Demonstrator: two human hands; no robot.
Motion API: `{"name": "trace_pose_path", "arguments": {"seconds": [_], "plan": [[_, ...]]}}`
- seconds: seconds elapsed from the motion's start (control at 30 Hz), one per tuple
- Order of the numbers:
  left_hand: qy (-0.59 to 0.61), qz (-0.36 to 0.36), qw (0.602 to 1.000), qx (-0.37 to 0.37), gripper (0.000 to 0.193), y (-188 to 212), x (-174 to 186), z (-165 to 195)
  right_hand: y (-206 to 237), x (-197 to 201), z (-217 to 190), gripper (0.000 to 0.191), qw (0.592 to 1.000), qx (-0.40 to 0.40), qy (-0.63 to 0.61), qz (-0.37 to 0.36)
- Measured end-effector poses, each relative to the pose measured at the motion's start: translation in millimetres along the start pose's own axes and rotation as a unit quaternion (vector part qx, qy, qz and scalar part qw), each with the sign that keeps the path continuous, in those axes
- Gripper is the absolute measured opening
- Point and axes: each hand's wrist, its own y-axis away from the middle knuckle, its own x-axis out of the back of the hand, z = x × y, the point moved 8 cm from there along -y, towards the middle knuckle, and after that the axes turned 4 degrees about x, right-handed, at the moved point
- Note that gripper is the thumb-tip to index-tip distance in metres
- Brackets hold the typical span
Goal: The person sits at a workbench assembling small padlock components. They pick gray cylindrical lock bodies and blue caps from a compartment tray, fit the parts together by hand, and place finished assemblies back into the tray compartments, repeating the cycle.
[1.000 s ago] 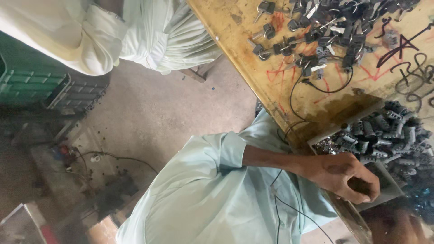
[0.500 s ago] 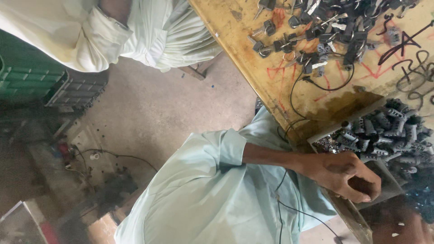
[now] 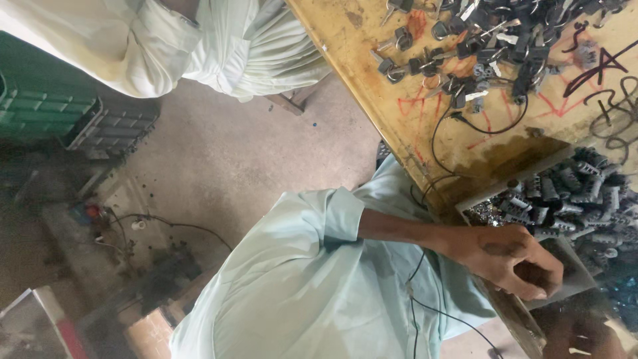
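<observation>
a wide yellow workbench (image 3: 372, 80), scrawled with red and dark marks, filled the upper right. the person's pale green shirt (image 3: 299, 292) took up the lower middle, and another person's light garment (image 3: 199, 46) hung at the top left beside a green crate (image 3: 33, 106). a heap of keys and small dark parts (image 3: 492, 46) lay on the bench top. a metal tray (image 3: 571, 266) near the bench edge held a pile of grey ribbed parts (image 3: 571, 193). the left hand (image 3: 512, 259) rested at the tray's rim, fingers curled inward around something dark; what it gripped couldn't be made out. the right hand was out of view.
</observation>
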Motion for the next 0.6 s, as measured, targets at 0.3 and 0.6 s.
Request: {"name": "trace_pose_path", "arguments": {"seconds": [0.3,0.6], "plan": [[-0.050,0.016,0.998,-0.024,0.018,-2.1,-0.9,0.7,-3.0,1.3,0.3,0.020,1.000,0.020,-0.013,0.007],[-0.099,0.067,0.992,-0.050,0.021,3.4,-3.3,9.4,13.8,8.3,-17.3,0.021,0.984,0.052,-0.113,0.125]]}}
